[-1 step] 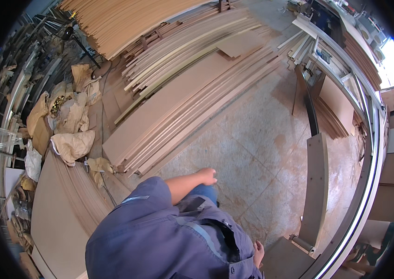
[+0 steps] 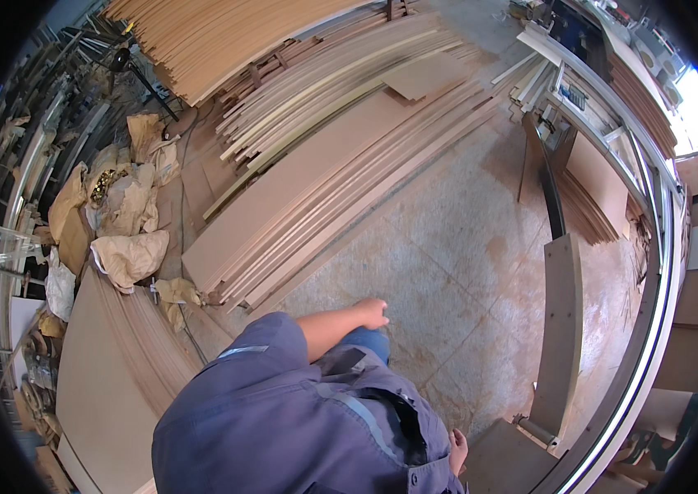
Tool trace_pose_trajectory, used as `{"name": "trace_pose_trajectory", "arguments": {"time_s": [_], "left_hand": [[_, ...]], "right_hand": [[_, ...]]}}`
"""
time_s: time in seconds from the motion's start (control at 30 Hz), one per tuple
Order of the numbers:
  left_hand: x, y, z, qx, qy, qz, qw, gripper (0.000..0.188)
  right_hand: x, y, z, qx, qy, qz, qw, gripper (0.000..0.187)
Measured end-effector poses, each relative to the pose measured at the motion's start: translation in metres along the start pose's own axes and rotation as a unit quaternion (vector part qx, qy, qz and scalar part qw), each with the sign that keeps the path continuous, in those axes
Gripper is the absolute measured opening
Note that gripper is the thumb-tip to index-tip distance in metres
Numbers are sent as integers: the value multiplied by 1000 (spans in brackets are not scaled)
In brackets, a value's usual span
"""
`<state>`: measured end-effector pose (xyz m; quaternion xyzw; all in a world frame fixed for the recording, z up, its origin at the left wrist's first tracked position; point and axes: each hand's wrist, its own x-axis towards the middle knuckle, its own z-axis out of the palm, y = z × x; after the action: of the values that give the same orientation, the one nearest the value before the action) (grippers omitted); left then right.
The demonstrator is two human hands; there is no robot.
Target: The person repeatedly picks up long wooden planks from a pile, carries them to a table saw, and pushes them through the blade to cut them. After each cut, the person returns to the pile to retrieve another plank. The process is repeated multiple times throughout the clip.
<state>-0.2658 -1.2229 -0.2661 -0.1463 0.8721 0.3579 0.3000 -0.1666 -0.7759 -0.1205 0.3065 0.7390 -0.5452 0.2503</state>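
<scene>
My left hand (image 2: 372, 313) is held out in front of my body above the floor (image 2: 439, 284), with its fingers curled in and nothing seen in them. Beneath it a bit of blue trouser leg (image 2: 371, 339) shows. My right hand (image 2: 457, 451) hangs low at my right side, partly covered by my dark grey-blue jacket (image 2: 283, 420). Its fingers are mostly hidden. Closest to the right hand is a brown board (image 2: 507, 461) low beside me. Neither hand touches any of the boards around.
Long stacked boards and strips (image 2: 308, 193) lie ahead to the left. Leaning panels (image 2: 106, 354) stand at my left, with crumpled brown sacks (image 2: 130, 255) beyond. On the right, a metal-edged bench (image 2: 668, 305) curves past an upright narrow board (image 2: 559, 329).
My left hand has shifted very slightly to the right. Everything else looks the same.
</scene>
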Motion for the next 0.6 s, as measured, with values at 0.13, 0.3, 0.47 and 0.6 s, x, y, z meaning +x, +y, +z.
{"name": "trace_pose_trajectory", "arguments": {"time_s": [0.13,0.3,0.47,0.6], "left_hand": [[17,45,30,74,-62,27,995,58],[51,84,69,139,-111,50,983,44],[99,163,89,188,-159,74,966,42],[137,252,104,247,-202,127,939,48]], "right_hand": [[14,42,-46,9,8,28,1000,38],[36,62,-83,53,27,5,998,39],[30,50,-124,69,90,20,993,37],[16,73,-169,-31,131,-26,991,36]]}}
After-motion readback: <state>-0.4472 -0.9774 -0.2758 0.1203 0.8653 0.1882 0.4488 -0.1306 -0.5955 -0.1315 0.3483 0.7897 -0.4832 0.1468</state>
